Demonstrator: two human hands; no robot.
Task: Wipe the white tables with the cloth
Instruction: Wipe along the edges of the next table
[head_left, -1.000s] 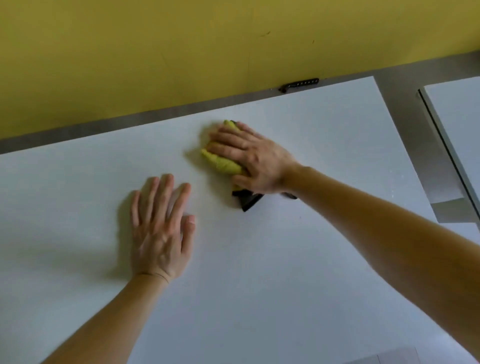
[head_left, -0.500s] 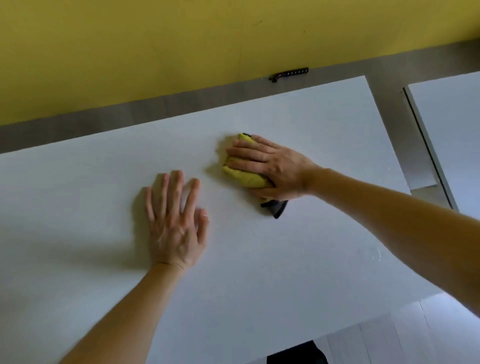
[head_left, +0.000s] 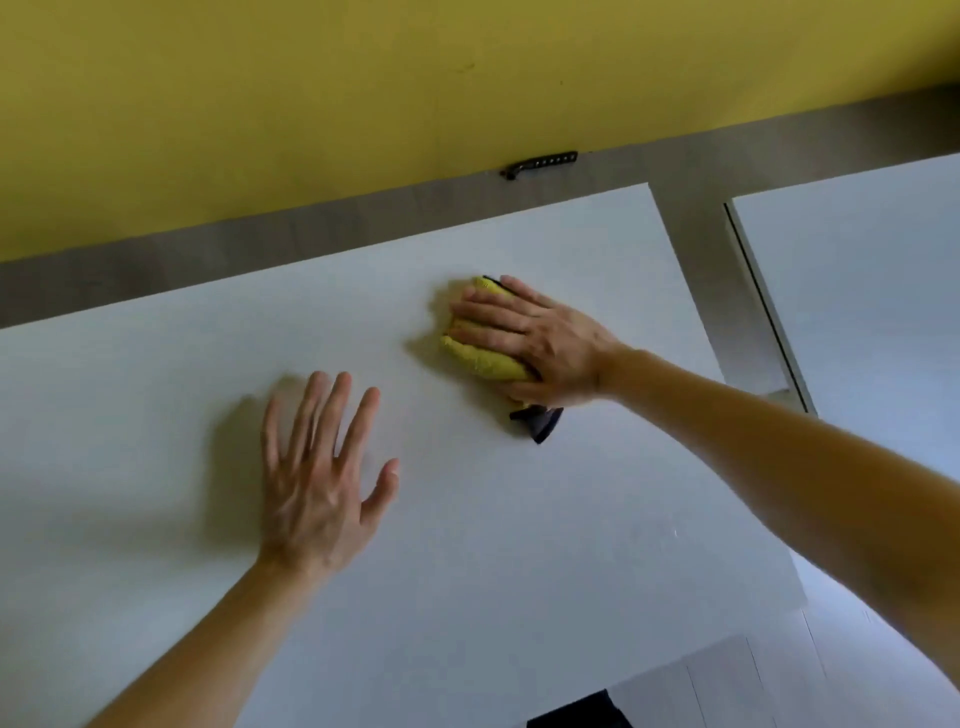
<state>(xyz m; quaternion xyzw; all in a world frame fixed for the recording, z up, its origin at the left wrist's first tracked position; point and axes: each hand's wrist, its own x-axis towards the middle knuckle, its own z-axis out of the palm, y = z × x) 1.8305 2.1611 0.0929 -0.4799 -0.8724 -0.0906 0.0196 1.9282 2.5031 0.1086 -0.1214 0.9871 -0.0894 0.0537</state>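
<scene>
Far left of the frame, the broad white counter (head_left: 156, 415) runs bare out to its edge. Moving in, the left hand (head_left: 317, 467) is in the lower middle, wide and holding nothing, fingers straight and fanned. It's blurred, so I can't tell if it's braced on the surface or just above it.

Centre frame, there's the yellow cloth (head_left: 483, 358), bunched on the counter with a dark corner (head_left: 540, 423) poking out on the near side. The right hand (head_left: 540, 348) is flat on top of it, fingers laid fairly straight across the fabric, pressing it down. The thumb is mostly hidden.

By my read this is mid-wipe, on the middle to far band of this counter. The next stroke wants even downward pressure and a sweep across the patches the cloth hasn't reached, likely toward the left, with the free hand out of its path.

Upper right, across a grey gap, a second white counter (head_left: 857, 291) waits. It will need the same treatment, so there looks to be plenty left.
</scene>
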